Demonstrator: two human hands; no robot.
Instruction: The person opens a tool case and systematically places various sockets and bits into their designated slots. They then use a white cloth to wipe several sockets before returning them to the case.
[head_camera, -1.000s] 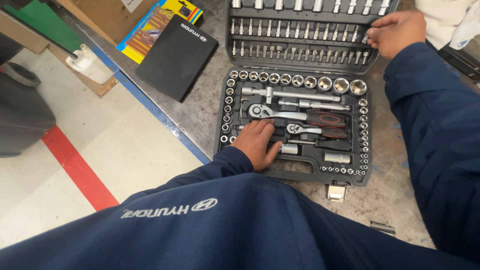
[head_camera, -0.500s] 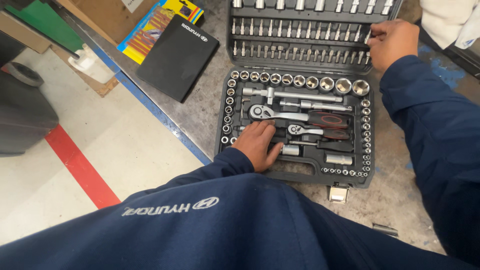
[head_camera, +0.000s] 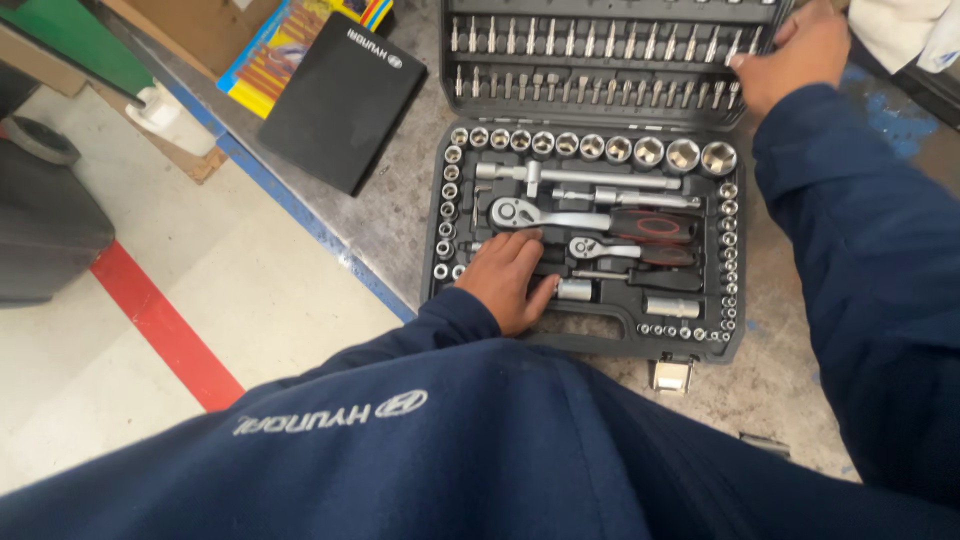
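The left hand (head_camera: 508, 280) is lying flat, fingers (head_camera: 522, 252) loosely spread and gripping nothing, on the lower tray of the open socket set case (head_camera: 590, 335) on the table (head_camera: 400, 215), while the right hand (head_camera: 795, 50) is touching the lid's right edge, its fingers curled, whether closed on anything I cannot tell

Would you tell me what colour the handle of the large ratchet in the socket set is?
Black with red accents, on the large ratchet; seen best in the head view.
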